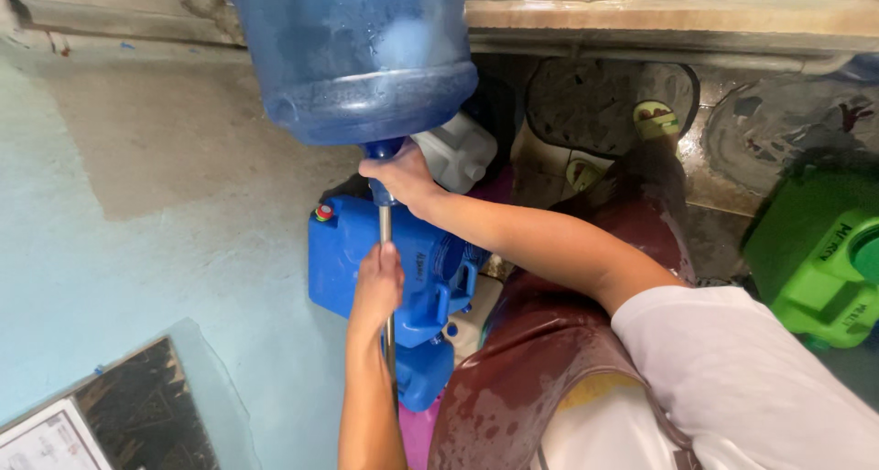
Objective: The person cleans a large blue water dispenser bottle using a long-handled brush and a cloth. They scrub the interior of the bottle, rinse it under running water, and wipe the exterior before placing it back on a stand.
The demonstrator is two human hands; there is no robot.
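Note:
A large translucent blue water bottle [357,49], wet inside, is tipped with its neck pointing toward me. My right hand [400,177] is closed around the neck, its arm coming in from a white sleeve on the right. A thin metal rod [385,237] runs from the neck down toward me. My left hand [377,287] grips this rod lower down. Below both hands lies a blue jerry can [343,259] with a small red cap.
A white jerry can [461,150] sits behind the blue one. A green container [815,250] stands at the right. My wet maroon apron [540,351] and a sandalled foot [655,113] show on the wet floor. A pale wall [137,205] fills the left.

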